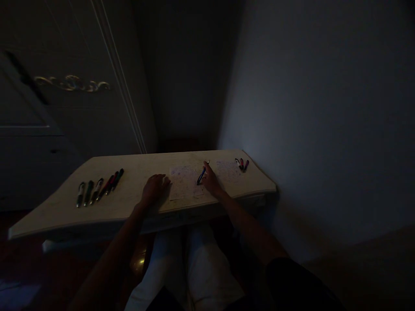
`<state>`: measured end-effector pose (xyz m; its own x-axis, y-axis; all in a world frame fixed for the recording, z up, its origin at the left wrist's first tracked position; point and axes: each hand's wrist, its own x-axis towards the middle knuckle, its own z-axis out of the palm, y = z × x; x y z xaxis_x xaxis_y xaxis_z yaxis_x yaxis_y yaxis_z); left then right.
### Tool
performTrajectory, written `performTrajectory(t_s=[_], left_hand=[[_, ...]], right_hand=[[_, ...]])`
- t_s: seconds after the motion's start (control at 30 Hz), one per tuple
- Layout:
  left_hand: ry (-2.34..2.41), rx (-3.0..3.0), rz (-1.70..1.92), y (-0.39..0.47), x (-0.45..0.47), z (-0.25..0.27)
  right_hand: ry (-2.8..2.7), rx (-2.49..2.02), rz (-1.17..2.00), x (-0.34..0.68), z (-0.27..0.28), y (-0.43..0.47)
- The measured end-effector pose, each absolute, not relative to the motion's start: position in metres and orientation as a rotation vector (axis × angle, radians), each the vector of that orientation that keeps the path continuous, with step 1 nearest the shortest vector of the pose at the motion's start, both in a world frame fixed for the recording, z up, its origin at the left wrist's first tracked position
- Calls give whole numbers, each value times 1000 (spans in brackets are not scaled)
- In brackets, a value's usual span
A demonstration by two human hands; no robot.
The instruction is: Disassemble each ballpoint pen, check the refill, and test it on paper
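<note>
A blue pen (pixel 201 176) is in my right hand (pixel 211 182), slanted over a marked sheet of paper (pixel 181 183) with its dark end low near the surface. My fingers are closed around it. On the table to the left of that sheet, my left hand (pixel 154 189) rests palm down, holding nothing, its fingertips close to the paper's left edge. Right of my right hand lies a second marked paper area (pixel 228 172); whether it is a separate sheet I cannot tell. The dim light hides the fine marks.
Several pens (pixel 97 190) lie side by side on the left of the pale table (pixel 139 166). Three more pens (pixel 241 164) lie at its right end. A wall (pixel 311 129) stands close on the right; a panelled furniture front (pixel 78 116) rises at the left.
</note>
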<state>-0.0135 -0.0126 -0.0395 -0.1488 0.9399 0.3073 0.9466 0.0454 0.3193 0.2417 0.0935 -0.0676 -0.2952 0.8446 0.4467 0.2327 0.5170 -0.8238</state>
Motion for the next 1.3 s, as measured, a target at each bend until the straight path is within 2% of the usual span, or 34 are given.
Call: performTrajectory(t_s=[0.17, 0.53, 0.83, 0.93, 1.07, 1.13, 1.3], left_hand=[[-2151, -2132, -757, -13, -16, -42], [-2089, -2140, -855, -11, -19, -45], [-2072, -2128, -897, -15, -15, -43], [-2048, -2180, -887, -13, -16, -43], [-2044, -2220, -872, -13, -17, -41], [-2045, -2217, -864, -14, -17, -41], [-2056, -2220, -849, -15, -18, -41]], right_hand=[[-1751, -865, 856, 290, -51, 87], [-1929, -801, 345, 336, -34, 66], [-1968, -802, 458, 334, -32, 65], [-1909, -903, 508, 347, -21, 75], [-1744, -1269, 389, 380, 5, 105], [-1590, -1556, 513, 399, 17, 120], [-1401, -1754, 674, 437, 23, 147]])
